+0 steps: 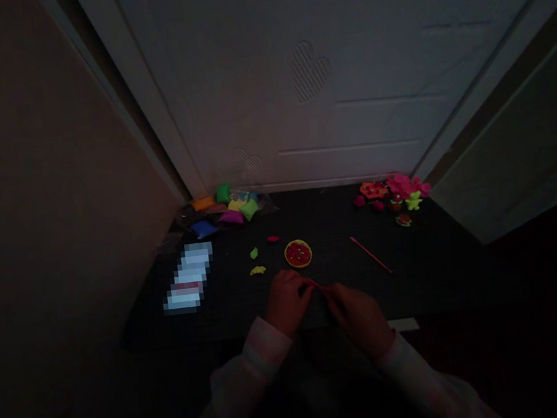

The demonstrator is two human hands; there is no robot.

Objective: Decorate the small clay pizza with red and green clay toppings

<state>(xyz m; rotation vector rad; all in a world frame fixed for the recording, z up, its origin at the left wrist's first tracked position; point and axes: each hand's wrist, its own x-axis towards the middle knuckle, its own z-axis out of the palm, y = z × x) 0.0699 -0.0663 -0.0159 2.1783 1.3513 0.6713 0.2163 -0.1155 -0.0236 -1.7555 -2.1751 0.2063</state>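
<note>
L hand [288,302] & R hand [359,314] pinch thin red strip [316,286] just below pizza-like disc [298,254]; fingertips partly hidden, dim. Phone-like slab [188,278] L of disc, pixelated, unreadable.

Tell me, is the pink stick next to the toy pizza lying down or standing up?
Lying down. The pink stick rests along its length on the dark table, right of the toy pizza.

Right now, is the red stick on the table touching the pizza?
No, the stick lies to the right of the pizza, with bare table between them.
</note>
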